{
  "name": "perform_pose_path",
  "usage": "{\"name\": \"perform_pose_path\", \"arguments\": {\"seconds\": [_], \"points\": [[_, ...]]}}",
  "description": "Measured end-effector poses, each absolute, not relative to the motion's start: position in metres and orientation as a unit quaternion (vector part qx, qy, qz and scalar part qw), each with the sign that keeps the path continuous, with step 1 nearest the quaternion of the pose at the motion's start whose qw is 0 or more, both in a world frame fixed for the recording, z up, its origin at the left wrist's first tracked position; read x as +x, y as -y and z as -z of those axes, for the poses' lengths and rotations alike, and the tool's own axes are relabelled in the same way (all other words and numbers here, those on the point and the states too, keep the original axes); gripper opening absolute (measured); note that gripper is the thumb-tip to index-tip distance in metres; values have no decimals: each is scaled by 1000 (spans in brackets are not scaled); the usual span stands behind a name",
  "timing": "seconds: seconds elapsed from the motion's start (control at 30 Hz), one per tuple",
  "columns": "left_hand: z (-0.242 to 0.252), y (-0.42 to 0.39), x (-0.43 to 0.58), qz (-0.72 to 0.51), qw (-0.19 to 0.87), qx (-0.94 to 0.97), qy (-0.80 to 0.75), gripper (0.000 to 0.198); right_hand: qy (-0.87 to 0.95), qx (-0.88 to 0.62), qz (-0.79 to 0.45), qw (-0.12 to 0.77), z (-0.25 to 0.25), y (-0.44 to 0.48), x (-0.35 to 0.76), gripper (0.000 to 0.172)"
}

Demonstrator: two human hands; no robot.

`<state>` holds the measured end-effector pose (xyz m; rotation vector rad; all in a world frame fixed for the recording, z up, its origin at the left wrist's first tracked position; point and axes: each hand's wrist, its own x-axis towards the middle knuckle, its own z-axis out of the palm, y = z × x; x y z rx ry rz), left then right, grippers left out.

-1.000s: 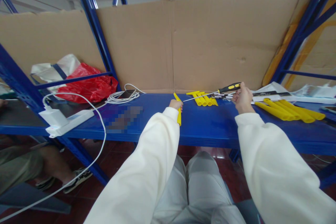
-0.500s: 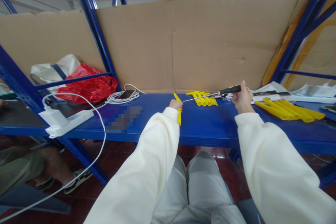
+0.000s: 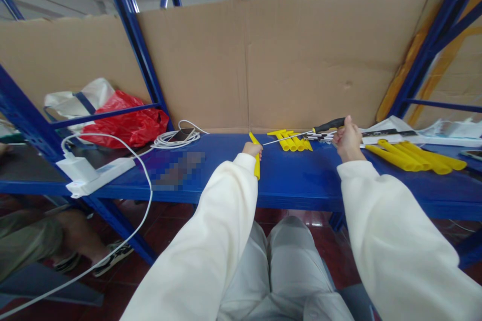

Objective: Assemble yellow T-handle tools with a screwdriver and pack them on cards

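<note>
My left hand [image 3: 253, 150] is closed around a yellow plastic tube [image 3: 257, 169], held tilted over the blue shelf top, with its tapered end pointing up. In my right hand [image 3: 348, 140] is a long screwdriver [image 3: 328, 126] with a black and yellow handle. Its thin metal shaft runs left, and the tip reaches the tube by my left fingers; whether it touches the tube or goes into it I cannot tell. Behind the shaft lie several yellow tubes [image 3: 294, 144] side by side. More yellow tubes [image 3: 417, 158] lie right of my right hand.
A cardboard sheet [image 3: 301, 60] backs the blue shelf [image 3: 301, 185]. To the left are a coiled white cable [image 3: 176, 138], a red plastic bag [image 3: 128, 120] and a white power strip [image 3: 109, 173] with its cord hanging down. A person's leg [image 3: 79, 230] shows at lower left.
The screwdriver's handle has turned slightly in my right hand, with less yellow showing on it. My left hand and the tube have stayed in place.
</note>
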<state>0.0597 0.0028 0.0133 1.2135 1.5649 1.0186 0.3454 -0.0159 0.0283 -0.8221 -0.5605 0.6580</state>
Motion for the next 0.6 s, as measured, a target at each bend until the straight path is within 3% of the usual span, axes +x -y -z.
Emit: {"name": "perform_pose_path", "arguments": {"seconds": [0.4,0.6], "points": [[-14,-3,59,-407,440,491,-632,9,261,-394,-313,824,-27,12,348,62],[-15,0,60,-409,442,488,-632,9,233,-383,-296,843,-32,18,342,54]]}}
